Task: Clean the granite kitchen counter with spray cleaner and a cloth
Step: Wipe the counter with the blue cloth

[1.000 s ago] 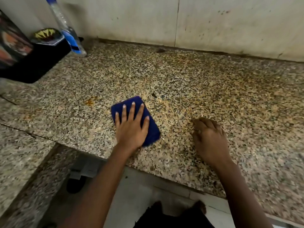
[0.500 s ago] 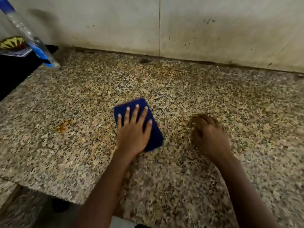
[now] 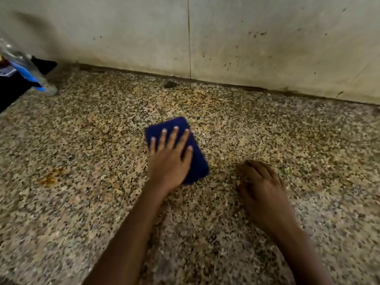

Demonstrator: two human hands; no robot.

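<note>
One blue cloth (image 3: pixel 195 159) lies mid-tabletop (image 3: pixel 287 140) under the left hand (image 3: pixel 169 161), fingers straight, pressing it. The right hand (image 3: pixel 265 190) rests beside it, fingers relaxed, grasping nothing. One spray bottle (image 3: pixel 26 68) stands far left.

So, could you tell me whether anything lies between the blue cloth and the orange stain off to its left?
Nothing visible does. The left hand presses the blue cloth flat, and only bare granite counter lies between it and the orange stain.
</note>
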